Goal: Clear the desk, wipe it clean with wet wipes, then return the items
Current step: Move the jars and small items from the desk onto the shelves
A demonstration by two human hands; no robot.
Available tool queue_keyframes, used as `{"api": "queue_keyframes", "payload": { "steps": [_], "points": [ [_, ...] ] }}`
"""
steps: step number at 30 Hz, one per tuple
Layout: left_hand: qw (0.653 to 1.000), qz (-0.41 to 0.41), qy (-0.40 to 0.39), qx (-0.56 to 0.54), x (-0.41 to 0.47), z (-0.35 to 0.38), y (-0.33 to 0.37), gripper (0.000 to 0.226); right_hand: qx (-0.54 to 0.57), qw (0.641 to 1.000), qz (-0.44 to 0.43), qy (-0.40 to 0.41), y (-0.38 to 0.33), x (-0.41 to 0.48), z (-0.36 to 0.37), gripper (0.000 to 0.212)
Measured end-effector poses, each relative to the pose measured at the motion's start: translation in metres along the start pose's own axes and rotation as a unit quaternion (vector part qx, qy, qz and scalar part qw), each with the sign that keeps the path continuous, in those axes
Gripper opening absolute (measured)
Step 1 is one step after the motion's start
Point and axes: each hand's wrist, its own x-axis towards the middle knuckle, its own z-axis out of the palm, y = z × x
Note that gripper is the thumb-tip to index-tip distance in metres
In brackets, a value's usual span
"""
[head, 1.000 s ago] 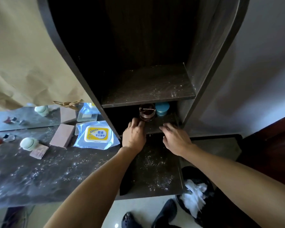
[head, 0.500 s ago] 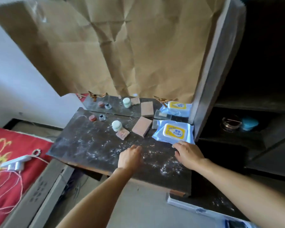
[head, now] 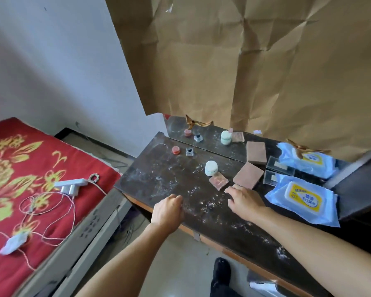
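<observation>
A dark desk top [head: 159, 174] speckled with white dust carries a red round pot [head: 176, 150], a small dark-capped bottle [head: 189, 151], a pale green jar [head: 211, 168], a pink square compact [head: 218, 182], a brown flat box [head: 248, 175], a clear small case [head: 271, 178] and a blue wet-wipes pack [head: 304, 199]. My left hand [head: 167, 211] hovers over the desk's front edge with curled fingers, holding nothing. My right hand [head: 243, 200] is spread just below the pink compact and brown box, empty.
A mirror [head: 214, 144] at the desk's back repeats the items. Brown paper [head: 244, 61] covers the wall. A bed with a red cover [head: 19, 168] and a white power strip [head: 70, 185] lies left. A dark shelf unit [head: 360, 174] stands right.
My view swung left from the shelf unit to the desk. Both hands left the shelf and moved left over the desk; my right hand went from the wipes pack toward the compact.
</observation>
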Motion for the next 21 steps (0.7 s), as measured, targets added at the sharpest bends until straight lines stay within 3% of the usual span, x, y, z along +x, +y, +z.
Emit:
{"api": "queue_keyframes", "payload": {
  "steps": [10,16,21],
  "points": [
    [0.998,0.0,-0.059,0.016,0.113,-0.005,-0.053,0.022,0.035,0.997,0.055,-0.037,-0.004,0.134,0.028,0.037],
    [0.995,-0.003,-0.102,0.005,0.184,0.0,-0.076,0.017,0.034,0.994,0.076,-0.074,-0.007,0.178,0.038,0.058],
    [0.991,0.032,-0.131,0.015,0.242,0.008,-0.084,0.038,0.046,0.99,0.113,-0.077,-0.009,0.19,0.054,0.058]
  ]
}}
